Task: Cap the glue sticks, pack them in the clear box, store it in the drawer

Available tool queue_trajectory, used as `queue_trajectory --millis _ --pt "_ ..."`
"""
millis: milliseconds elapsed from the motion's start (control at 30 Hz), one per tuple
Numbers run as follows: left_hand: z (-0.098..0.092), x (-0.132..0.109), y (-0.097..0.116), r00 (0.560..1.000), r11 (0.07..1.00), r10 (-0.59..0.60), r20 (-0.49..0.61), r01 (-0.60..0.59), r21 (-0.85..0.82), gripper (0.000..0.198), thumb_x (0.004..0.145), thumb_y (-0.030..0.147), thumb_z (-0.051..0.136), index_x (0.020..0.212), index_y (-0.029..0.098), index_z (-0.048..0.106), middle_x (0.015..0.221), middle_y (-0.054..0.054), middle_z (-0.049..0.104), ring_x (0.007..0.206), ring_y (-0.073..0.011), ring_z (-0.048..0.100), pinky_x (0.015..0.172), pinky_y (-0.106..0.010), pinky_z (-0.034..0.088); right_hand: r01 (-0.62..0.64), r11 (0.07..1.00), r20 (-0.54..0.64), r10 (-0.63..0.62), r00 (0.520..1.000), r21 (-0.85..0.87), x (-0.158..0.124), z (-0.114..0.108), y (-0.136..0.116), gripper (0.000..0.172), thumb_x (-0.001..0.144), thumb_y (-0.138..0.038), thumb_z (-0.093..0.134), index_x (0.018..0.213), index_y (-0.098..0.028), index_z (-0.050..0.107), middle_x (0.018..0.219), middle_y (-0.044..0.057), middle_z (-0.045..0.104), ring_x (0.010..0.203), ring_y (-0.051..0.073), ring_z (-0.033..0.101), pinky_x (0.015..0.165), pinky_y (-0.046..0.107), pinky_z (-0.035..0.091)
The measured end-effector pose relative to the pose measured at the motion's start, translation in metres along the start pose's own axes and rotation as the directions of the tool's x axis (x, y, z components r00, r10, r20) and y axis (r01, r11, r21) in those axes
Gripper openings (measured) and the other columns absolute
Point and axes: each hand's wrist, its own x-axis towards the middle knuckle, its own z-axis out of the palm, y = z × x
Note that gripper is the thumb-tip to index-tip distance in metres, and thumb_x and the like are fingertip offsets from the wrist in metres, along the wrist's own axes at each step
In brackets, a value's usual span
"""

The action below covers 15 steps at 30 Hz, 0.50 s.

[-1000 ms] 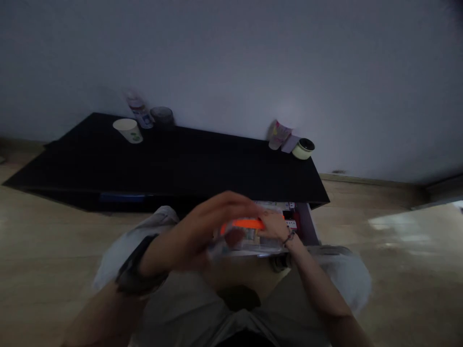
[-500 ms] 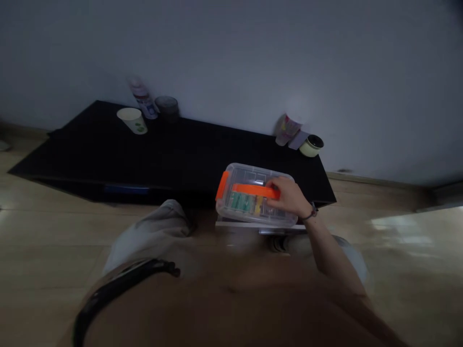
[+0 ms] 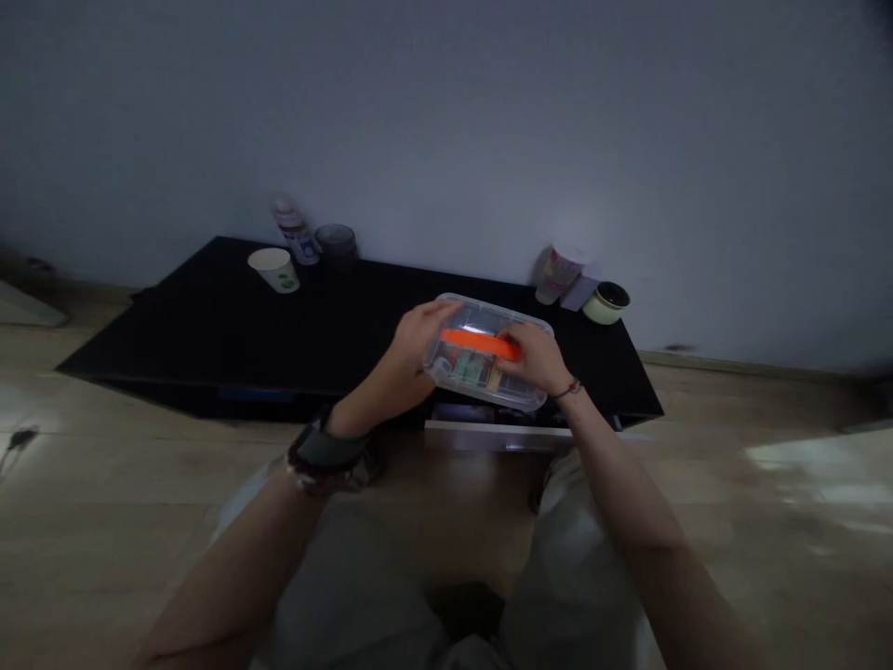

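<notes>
A clear plastic box [image 3: 485,354] with an orange latch strap across its lid is held in front of me, over the black cabinet's front edge. Green, yellow and pale items show through the lid, too dim to name. My left hand [image 3: 411,344] grips the box's left end, and my right hand [image 3: 530,358] holds its right side, fingers over the orange strap. A dark wristwatch [image 3: 325,451] sits on my left wrist, and a thin bracelet [image 3: 566,389] on my right.
A low black cabinet [image 3: 209,340] stands against a grey wall, with a white drawer front [image 3: 499,435] under the box. On top are a paper cup [image 3: 274,270], spray bottle [image 3: 294,230], dark tin [image 3: 336,244], plastic cup [image 3: 558,274] and pale round tin [image 3: 606,303].
My left hand has come from the blurred foreground onto the box's left end. The box has risen slightly and turned, and the view has tilted lower.
</notes>
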Motion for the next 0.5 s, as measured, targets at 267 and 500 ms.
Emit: queue_trajectory --millis 267,500 --pt "0.029 0.01 -0.112 0.76 0.737 -0.65 -0.011 0.626 -0.255 0.064 0.09 0.031 0.054 0.149 0.015 0.036 0.152 -0.02 0.041 0.14 -0.0293 0.043 0.116 -0.048 0.036 0.059 0.997 0.063 -0.062 0.996 0.051 0.023 0.021 0.031 0.032 0.091 -0.034 0.063 0.116 -0.015 0.068 0.107 0.01 0.068 0.103 0.024 0.056 0.093 0.038 0.041" --pt "0.04 0.018 -0.109 0.734 0.69 -0.671 0.104 0.669 -0.274 0.07 0.09 0.033 0.054 0.152 0.012 0.029 0.142 -0.019 0.054 0.123 -0.0297 0.058 0.106 -0.048 0.048 0.066 0.989 -0.099 -0.053 0.994 0.133 -0.012 0.026 -0.015 0.031 0.1 -0.03 0.043 0.1 -0.017 0.071 0.1 0.012 0.068 0.097 0.023 0.058 0.09 0.038 0.044"
